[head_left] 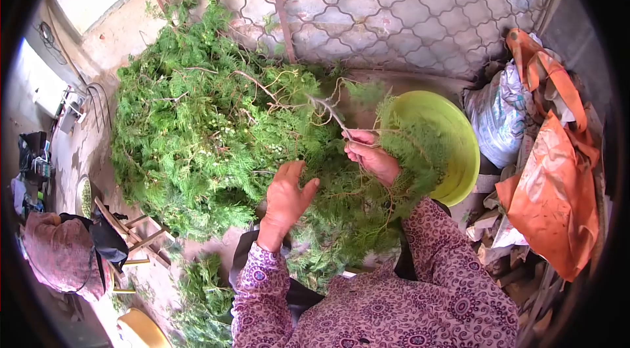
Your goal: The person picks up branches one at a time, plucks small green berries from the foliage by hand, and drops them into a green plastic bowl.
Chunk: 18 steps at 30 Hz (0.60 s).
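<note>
My right hand [374, 153] is closed round the stem of a leafy evergreen branch [332, 113], whose feathery sprays hang over the hand and in front of a yellow-green basin [462, 151]. My left hand [287, 194] is held out to the left of that branch, thumb apart from the fingers, with nothing seen in it. Behind and left of both hands rises a big pile of cut evergreen branches [190, 131]. More green sprays lie low between my arms, partly hidden by my sleeves.
A wavy metal lattice [387, 6] stands against the back wall. At right are a stuffed white sack [502, 115], an orange bag [554, 194] and scrap wood. On the left are a wooden stool [147, 239], a cloth-covered item [62, 253] and a yellow container [142, 329].
</note>
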Motion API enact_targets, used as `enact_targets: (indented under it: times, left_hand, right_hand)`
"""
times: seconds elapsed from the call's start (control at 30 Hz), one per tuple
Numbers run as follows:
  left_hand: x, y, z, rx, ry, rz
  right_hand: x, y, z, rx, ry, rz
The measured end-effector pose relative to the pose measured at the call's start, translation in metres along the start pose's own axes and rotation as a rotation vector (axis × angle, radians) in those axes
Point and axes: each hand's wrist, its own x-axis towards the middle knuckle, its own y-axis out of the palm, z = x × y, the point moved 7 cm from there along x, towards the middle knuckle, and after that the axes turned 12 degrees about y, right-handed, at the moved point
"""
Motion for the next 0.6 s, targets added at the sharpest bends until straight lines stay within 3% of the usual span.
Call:
enact_targets:
  times: [0.07,0.33,0.43,0.6]
  left_hand:
    - [0.000,-0.004,0.014,-0.084,-0.145,-0.050]
    - [-0.003,-0.038,0.032,-0.168,-0.367,-0.207]
    - [0.001,-0.038,0.027,-0.082,-0.203,-0.272]
    - [0.001,-0.041,0.030,-0.090,-0.249,-0.292]
  right_hand:
    - [-0.001,0.004,0.004,0.007,-0.035,0.035]
    - [-0.012,0.015,0.030,0.085,-0.028,0.242]
    - [-0.017,0.025,0.031,0.061,0.009,0.307]
    - [-0.017,0.024,0.029,0.104,0.006,0.347]
